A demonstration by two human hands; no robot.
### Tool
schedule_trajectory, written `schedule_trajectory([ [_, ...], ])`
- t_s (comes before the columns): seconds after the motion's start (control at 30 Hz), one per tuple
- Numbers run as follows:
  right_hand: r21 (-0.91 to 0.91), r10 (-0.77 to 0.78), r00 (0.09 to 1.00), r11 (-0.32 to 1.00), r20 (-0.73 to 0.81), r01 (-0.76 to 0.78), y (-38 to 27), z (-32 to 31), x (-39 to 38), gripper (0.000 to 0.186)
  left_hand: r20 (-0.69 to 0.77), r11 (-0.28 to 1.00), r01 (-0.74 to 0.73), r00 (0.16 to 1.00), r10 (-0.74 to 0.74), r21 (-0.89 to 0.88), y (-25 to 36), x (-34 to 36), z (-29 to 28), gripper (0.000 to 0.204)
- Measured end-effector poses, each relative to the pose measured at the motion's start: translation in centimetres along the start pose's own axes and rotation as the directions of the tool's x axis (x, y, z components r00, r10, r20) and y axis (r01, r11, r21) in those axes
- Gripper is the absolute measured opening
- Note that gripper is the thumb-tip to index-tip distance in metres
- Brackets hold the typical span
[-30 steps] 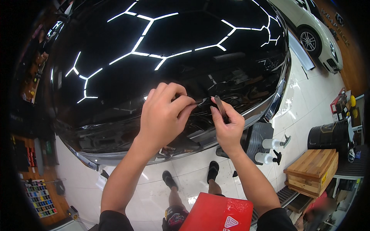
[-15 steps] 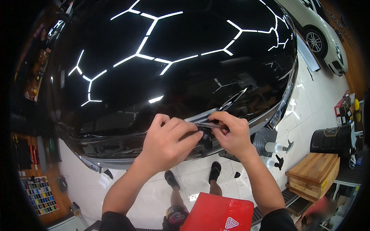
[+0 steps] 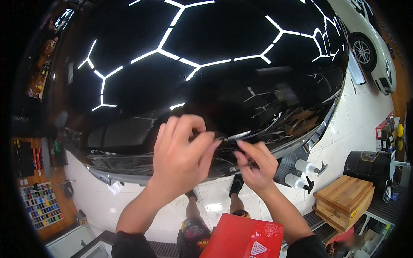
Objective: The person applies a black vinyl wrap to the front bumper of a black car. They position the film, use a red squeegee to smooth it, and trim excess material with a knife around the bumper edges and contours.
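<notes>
A glossy black car hood (image 3: 223, 34), reflecting hexagonal lights, fills most of my view, with wrinkled, shiny film (image 3: 284, 120) along its front edge. My left hand (image 3: 183, 152) pinches at a thin, dark edge of film just above the bumper. Close by on the right, my right hand (image 3: 256, 161) has its fingers curled at the same strip; whether the slim dark tool from earlier is in it is hidden. A red flat object (image 3: 234, 236) is below my forearms.
Two spray bottles (image 3: 304, 166) rest on a dark stand right of my hand. A wooden crate (image 3: 344, 193), black drum (image 3: 361, 159) and boxes line the right. A co-worker (image 3: 342, 241) is at lower right, a white car (image 3: 372, 64) upper right, tool boards (image 3: 41, 204) left.
Both hands moved down onto the film edge, then slightly apart and left hand up. The slim tool, upright in my right hand a second ago, tilted flat and is now indistinct.
</notes>
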State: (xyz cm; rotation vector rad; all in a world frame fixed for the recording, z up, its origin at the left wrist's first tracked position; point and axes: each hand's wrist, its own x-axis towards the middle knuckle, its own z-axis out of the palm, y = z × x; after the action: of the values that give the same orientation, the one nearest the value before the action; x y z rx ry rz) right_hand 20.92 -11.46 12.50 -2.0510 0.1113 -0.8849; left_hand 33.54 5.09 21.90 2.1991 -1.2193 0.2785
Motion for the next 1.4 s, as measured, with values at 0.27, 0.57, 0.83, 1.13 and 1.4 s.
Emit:
schedule_trajectory([
  [0.27,0.228,0.392,0.900,0.909,-0.190,-0.348,-0.5,2.8,-0.7,0.027,0.015,0.984,0.178,0.984,-0.178,0.020,-0.4,0.6,-2.0,0.019],
  [0.57,0.207,0.293,0.927,0.947,-0.234,-0.247,0.6,2.4,-0.9,0.024,-0.217,0.864,0.482,0.836,-0.504,-0.146,-5.0,-1.3,-6.0,0.027],
  [0.83,0.207,0.334,0.927,0.932,-0.169,-0.298,0.0,1.8,-1.9,0.022,-0.433,0.798,0.600,0.705,-0.562,-0.059,-16.0,0.0,-13.2,0.030],
  [1.13,0.197,0.419,0.897,0.900,-0.139,-0.390,-2.1,0.5,-8.0,0.011,-0.206,0.740,0.585,0.721,-0.662,-0.333,-21.5,3.0,-15.8,0.025],
  [1.4,0.184,0.304,0.944,0.928,0.131,-0.325,-9.2,5.7,-3.5,0.016,-0.251,0.732,0.552,0.702,-0.666,-0.399,-17.1,4.9,-16.2,0.026],
])
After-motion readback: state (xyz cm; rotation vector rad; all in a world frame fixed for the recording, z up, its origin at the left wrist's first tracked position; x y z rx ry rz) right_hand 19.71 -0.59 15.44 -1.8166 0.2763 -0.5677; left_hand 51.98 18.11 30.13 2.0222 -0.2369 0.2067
